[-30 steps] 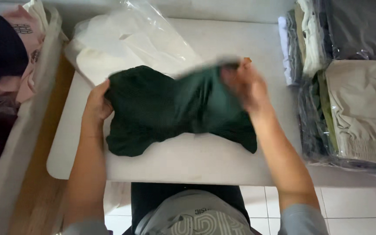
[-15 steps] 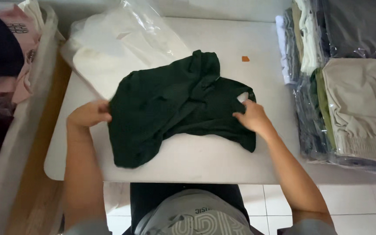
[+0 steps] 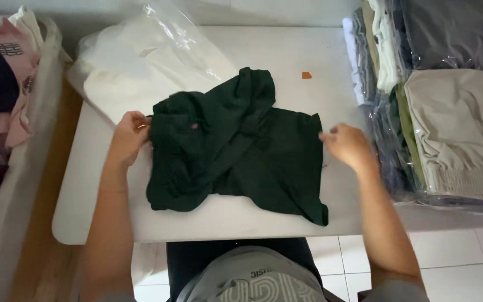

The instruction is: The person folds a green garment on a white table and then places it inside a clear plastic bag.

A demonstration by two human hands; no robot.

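Both hands pinch dark green garment [image 3: 236,151], crumpled, half-folded: left grip [image 3: 129,137], right grip [image 3: 345,146] at edges

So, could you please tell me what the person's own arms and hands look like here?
Both forearms are bare from wrist to near the elbow, where grey short sleeves show at the picture's lower edge. The left hand and right hand wear no gloves, and no rings, watch or bracelets can be seen. The right hand is slightly blurred.

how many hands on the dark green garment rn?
2. The left hand grips the dark green garment at its left edge; the right hand is at its right edge. No other hands in view.
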